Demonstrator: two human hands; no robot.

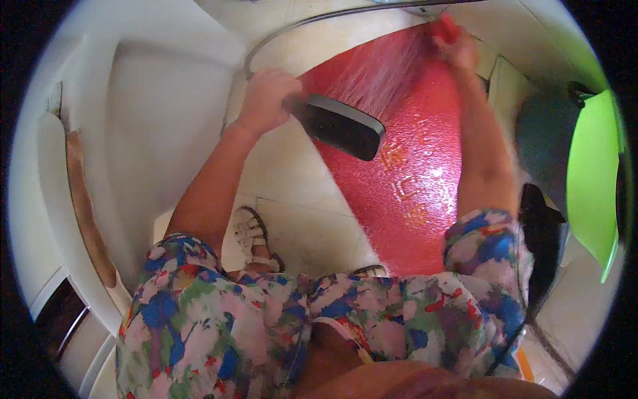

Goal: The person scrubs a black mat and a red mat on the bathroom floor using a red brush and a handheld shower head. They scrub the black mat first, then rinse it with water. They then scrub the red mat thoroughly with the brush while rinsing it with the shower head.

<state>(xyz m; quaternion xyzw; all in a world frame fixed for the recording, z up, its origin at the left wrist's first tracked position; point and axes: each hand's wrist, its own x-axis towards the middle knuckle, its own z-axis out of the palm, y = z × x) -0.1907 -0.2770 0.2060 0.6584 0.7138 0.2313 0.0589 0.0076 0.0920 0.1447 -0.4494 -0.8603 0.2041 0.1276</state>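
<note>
My left hand [269,97] grips the handle of a black and grey hand shower head [341,124], its flat dark back towards me. Streaks of water spread beyond it across a red textured mat [344,184], which shines wet and bears yellowish writing. At the mat's far right corner my right hand [461,47], blurred, is closed on a red piece that looks like the mat's own lifted edge. From the shower handle a grey hose [299,24] curves away along the top of the view.
Pale floor tiles [299,219] lie under the mat. My sandalled foot [250,234] stands left of it; another sandal [371,271] shows at its near edge. A white wall or fixture [164,124] rises at left. On the right are a bright green panel [593,184] and a black object [543,214].
</note>
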